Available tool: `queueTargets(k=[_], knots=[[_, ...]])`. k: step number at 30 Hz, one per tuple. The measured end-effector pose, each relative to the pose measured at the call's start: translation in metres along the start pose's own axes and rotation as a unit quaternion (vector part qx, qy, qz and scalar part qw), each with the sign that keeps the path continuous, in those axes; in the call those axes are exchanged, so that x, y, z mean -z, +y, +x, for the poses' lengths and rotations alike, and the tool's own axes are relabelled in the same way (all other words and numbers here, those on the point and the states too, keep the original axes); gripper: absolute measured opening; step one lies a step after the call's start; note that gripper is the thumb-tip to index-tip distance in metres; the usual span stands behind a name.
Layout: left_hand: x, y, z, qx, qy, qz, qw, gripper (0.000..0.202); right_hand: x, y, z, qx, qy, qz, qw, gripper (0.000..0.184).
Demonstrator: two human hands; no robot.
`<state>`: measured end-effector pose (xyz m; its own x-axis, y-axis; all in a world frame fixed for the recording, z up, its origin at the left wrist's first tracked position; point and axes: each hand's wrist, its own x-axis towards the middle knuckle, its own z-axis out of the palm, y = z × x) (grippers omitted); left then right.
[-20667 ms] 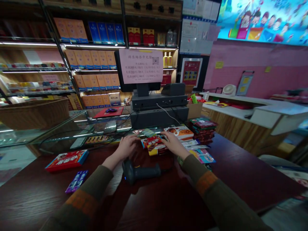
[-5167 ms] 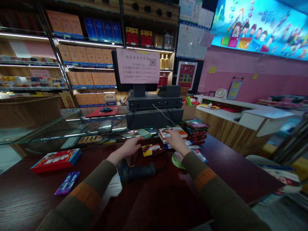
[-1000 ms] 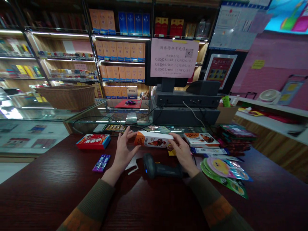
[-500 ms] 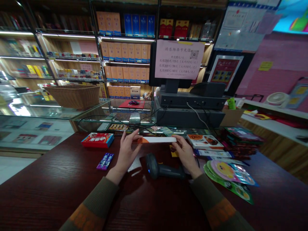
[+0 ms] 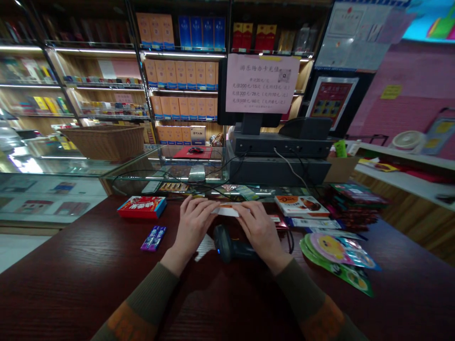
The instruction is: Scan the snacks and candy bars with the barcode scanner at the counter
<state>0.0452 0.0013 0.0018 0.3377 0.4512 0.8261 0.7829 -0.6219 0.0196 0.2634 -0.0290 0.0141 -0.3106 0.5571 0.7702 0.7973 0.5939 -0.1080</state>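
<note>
The white box point(image 5: 227, 211) is at the centre of the frame, raised between both hands. The left hand point(image 5: 194, 220) is partly closed, fingers bent close together over the box's left end. The right hand point(image 5: 259, 227) curls in the same way over the right end. The fingers cover much of the box, so the thumbs' exact grip is hard to make out.

Just below the hands in the frame, the scanner point(image 5: 227, 246) lies on the dark tabletop point(image 5: 106, 289), the right hand overlapping its handle. A red packet point(image 5: 278, 221) shows just right of that hand. Left of centre are a red box point(image 5: 142, 207) and, below it, purple packs point(image 5: 154, 237). Right of centre lies a chocolate box point(image 5: 301, 206), with a stack of packets point(image 5: 357, 203) beside it and round packs point(image 5: 330, 251) below. At upper centre, a pink notice point(image 5: 261, 85) covers most of the monitor point(image 5: 222, 94).
</note>
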Motion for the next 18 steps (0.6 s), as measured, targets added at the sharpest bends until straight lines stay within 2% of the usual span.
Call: queueTargets(k=[4,10,14,18], knots=[[0.002,0.005,0.001,0.002,-0.02,0.01,1.0,0.026,0.0,-0.006,0.001,0.008,-0.011,-0.011,1.0,0.028],[0.0,0.007,-0.001,-0.006,-0.038,0.01,0.999,0.03,-0.004,-0.017,0.002,0.022,-0.017,-0.024,0.999,0.026],[0.0,0.007,-0.002,-0.008,-0.028,0.011,1.0,0.026,-0.006,-0.02,0.002,0.022,-0.013,-0.015,1.0,0.027],[0.0,0.003,-0.004,0.006,0.0,0.004,1.0,0.024,-0.004,-0.013,0.002,0.033,0.005,0.005,0.999,0.043]])
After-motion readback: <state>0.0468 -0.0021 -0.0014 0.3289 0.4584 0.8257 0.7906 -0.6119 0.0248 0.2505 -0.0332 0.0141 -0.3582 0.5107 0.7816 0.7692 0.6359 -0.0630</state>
